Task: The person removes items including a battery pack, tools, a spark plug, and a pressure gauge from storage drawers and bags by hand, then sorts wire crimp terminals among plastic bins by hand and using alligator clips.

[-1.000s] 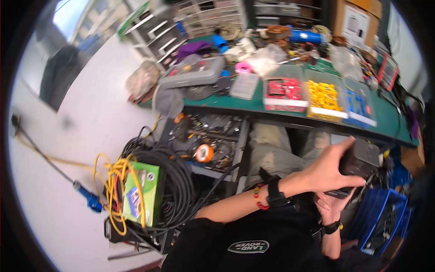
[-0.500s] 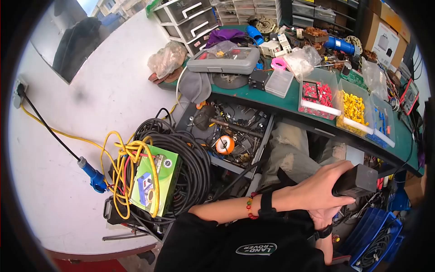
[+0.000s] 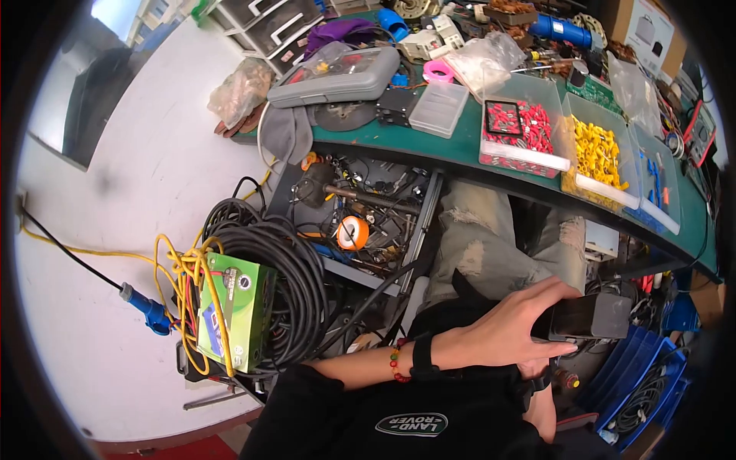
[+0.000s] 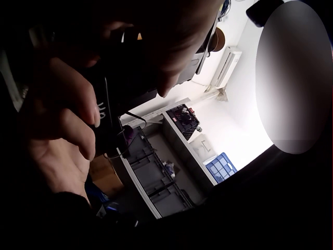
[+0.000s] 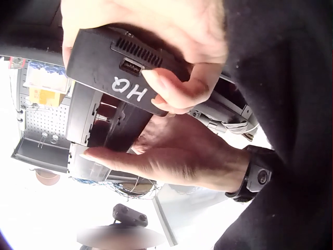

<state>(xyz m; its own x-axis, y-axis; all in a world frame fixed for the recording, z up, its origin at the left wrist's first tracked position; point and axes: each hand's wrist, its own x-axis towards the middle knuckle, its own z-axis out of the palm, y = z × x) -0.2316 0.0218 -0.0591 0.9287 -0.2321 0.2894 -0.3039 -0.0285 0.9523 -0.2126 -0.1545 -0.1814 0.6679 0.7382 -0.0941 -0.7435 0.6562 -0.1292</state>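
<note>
In the head view my left hand (image 3: 510,326) spans a black box-shaped device (image 3: 594,316), its fingers along the far side and its thumb along the near side. A bead bracelet and black strap circle that forearm. My right hand (image 3: 533,368) is mostly hidden beneath the left. The right wrist view shows the right hand (image 5: 177,52) gripping the device's end, which has vent slots, a USB port (image 5: 131,66) and white letters HQ. There the left hand (image 5: 187,151) lies along the lower side, its thumb extended. A slot runs between two parts of the device.
Ahead stands a green-topped workbench (image 3: 368,146) with boxes of red, yellow and blue connectors. An open drawer (image 3: 345,264) holds a mallet, tape and loose hardware. Coiled black cable (image 3: 299,291) and a green box (image 3: 230,314) lie left. Blue bins (image 3: 652,383) are at right.
Both hands and the device have shifted left and lower in the head view, and the device has turned to lie flatter. The right palm, seen earlier beneath it, is now mostly covered.
</note>
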